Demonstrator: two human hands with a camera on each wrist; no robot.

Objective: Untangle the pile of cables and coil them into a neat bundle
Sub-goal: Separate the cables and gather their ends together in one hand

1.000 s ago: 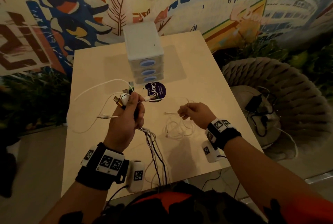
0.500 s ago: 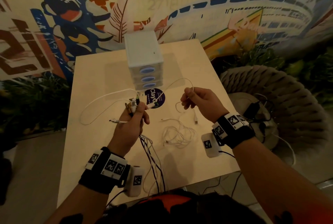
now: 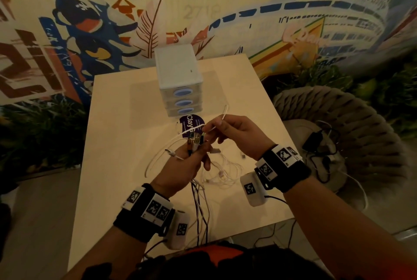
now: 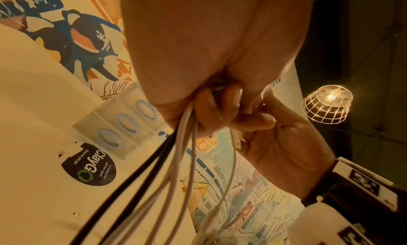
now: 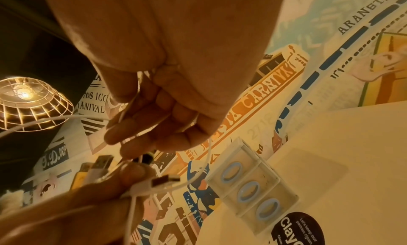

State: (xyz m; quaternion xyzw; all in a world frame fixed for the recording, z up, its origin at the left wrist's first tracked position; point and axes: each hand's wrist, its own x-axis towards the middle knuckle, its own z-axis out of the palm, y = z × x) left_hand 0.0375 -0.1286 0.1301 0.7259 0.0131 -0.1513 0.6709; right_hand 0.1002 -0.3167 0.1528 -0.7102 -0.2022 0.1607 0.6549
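My left hand (image 3: 191, 162) grips a bundle of cables (image 3: 199, 207) above the table; white and black strands hang from the fist toward the front edge, and several USB plugs (image 3: 195, 141) stick up past the fingers. In the left wrist view the cable bundle (image 4: 176, 161) drops from the closed fingers. My right hand (image 3: 228, 131) pinches a thin white cable (image 3: 222, 114) just right of the plugs; in the right wrist view this white cable (image 5: 207, 160) loops down to a USB plug (image 5: 164, 180) at the left hand. A loose tangle of thin white cable (image 3: 223, 171) lies on the table under the hands.
A small white drawer unit (image 3: 179, 85) with three blue handles stands mid-table, a round dark sticker (image 3: 191, 127) in front of it. The table (image 3: 117, 144) is pale wood. A woven basket (image 3: 338, 135) with black chargers sits on the right. A mural wall is behind.
My right hand has moved left and closer to my left hand, bringing its white cable up to the plugs. The left hand keeps its grip on the bundle.
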